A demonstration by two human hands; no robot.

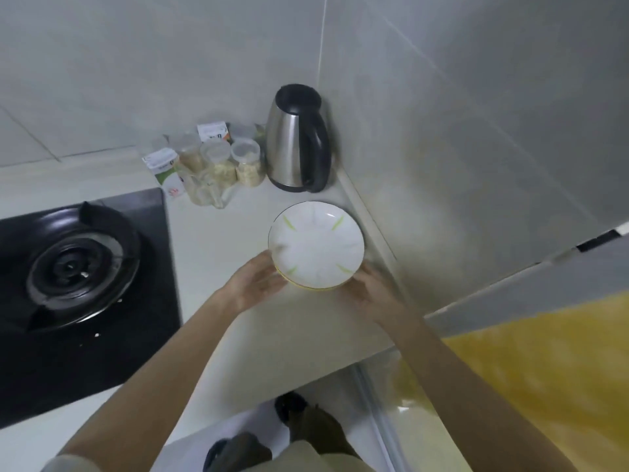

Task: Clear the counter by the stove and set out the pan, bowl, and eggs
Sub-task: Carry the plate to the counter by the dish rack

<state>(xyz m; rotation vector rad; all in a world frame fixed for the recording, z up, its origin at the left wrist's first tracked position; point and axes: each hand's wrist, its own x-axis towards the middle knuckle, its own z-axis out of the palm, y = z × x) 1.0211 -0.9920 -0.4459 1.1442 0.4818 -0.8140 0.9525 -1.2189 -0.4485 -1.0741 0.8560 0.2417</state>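
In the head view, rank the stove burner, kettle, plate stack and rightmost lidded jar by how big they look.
1. Stove burner, largest.
2. Plate stack and kettle: they look alike, and the stack is nearer the camera, so unranked.
3. Rightmost lidded jar, smallest.

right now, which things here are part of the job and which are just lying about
In the job: plates, held by left hand and right hand; counter.
Lying about: kettle, jars, cartons, burner.
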